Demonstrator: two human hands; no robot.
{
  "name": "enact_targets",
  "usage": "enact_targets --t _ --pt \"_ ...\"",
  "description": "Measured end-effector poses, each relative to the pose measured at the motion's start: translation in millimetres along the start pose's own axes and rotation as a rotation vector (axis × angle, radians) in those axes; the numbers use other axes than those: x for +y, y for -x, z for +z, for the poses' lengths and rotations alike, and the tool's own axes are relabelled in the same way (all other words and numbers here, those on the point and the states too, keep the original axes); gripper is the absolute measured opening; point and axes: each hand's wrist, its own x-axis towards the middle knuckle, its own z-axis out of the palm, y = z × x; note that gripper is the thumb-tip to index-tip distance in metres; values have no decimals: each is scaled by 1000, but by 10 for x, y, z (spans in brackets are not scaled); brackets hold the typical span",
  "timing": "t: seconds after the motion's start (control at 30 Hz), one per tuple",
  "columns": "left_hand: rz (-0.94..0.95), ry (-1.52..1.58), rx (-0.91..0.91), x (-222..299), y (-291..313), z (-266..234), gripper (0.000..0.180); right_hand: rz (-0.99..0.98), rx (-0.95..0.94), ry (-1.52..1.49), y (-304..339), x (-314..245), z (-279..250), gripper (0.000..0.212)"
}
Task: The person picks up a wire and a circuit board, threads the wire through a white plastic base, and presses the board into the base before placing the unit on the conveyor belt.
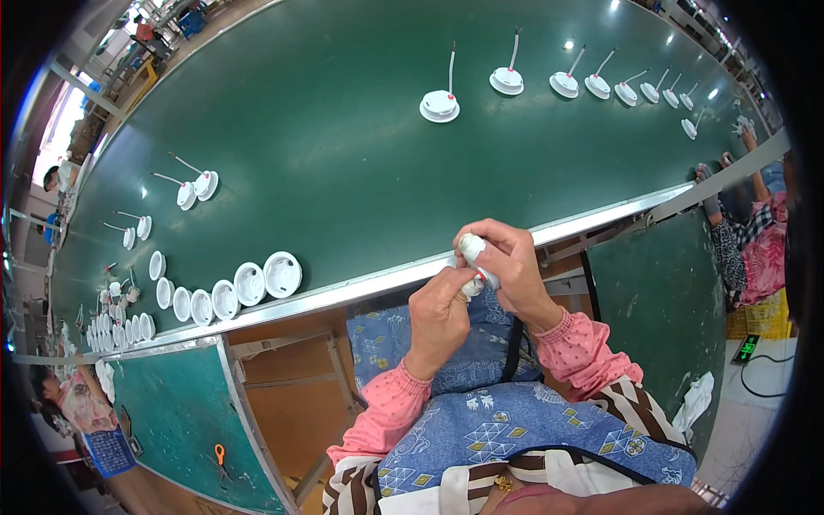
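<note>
My left hand [440, 311] and my right hand [513, 264] meet just over the near edge of the green belt. Between them they pinch a small white part with a red bit [481, 275]. Fingers cover most of it, so its full shape is hidden. White wrapping covers the thumb tips of both hands. Farther off on the belt stands a white round housing [439, 106] with a red collar and an upright pale wire, and several similar ones trail away to the right.
Open white round cups [282, 275] line the belt's near edge at left, with wired housings [204, 184] beyond. A metal rail [378, 281] edges the belt. Orange-handled scissors [221, 455] lie on the left side table. Co-workers sit at far left and right; a white cloth [695, 401] lies right.
</note>
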Motion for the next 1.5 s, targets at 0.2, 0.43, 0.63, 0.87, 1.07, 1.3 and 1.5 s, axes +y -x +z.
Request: enact_targets --t 0.2,0.43,0.63,0.87,1.07,1.3,1.5 --pt "-261 110 -8 282 108 -61 15 -38 -31 216 -31 -31 30 19" --pt "-276 152 -92 129 103 -177 15 37 -86 127 -25 51 14 21" --pt "-308 119 -97 52 107 -413 16 -63 -314 256 70 -75 -52 50" --pt "176 -446 -125 29 -20 -763 36 -185 -382 688 142 -409 81 77" --pt "-382 147 -186 287 36 -620 65 -536 -385 897 160 -383 207 81" --pt "-421 537 -74 211 85 -579 63 -517 -244 844 271 -572 220 64" --pt "-299 424 -10 246 141 -460 57 -644 -38 835 314 -346 291 32"
